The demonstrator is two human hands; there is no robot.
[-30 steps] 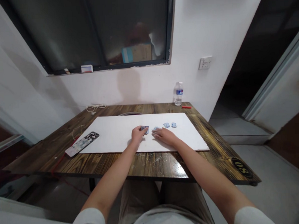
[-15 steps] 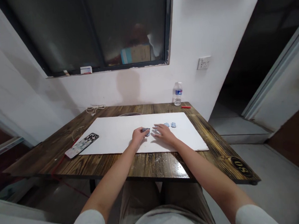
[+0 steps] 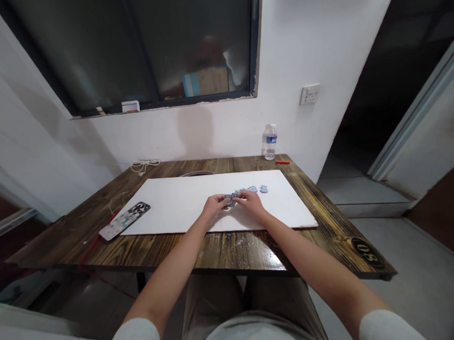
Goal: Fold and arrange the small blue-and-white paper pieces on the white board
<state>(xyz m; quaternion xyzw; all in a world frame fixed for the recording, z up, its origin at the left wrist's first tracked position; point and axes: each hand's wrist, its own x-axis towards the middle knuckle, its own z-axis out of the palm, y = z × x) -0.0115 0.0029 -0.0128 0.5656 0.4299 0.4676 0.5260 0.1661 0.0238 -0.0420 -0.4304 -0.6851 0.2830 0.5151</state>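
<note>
Over the middle of the white board (image 3: pixel 175 203), my two hands are close together. My left hand (image 3: pixel 212 206) is closed on a small stack of dark blue cards (image 3: pixel 227 201), too small to make out in detail. My right hand (image 3: pixel 250 203) is closed too, its thumb and fingers pinching the right side of the cards. Just beyond the right hand lie several small blue-and-white pieces (image 3: pixel 253 189) in a row, the rightmost one (image 3: pixel 263 189) set a little apart. Part of the row's left end is hidden by my fingers.
A phone (image 3: pixel 126 220) in a patterned case lies across the board's left edge. At the back stand a water bottle (image 3: pixel 270 142) and a red pen-like object (image 3: pixel 282 162). A white cable (image 3: pixel 145 165) is coiled at back left of the wooden table (image 3: pixel 320 216).
My right hand has come left from beside the row and its spread fingers have closed on the cards' right side. My left hand stays nearly in place, still holding the cards.
</note>
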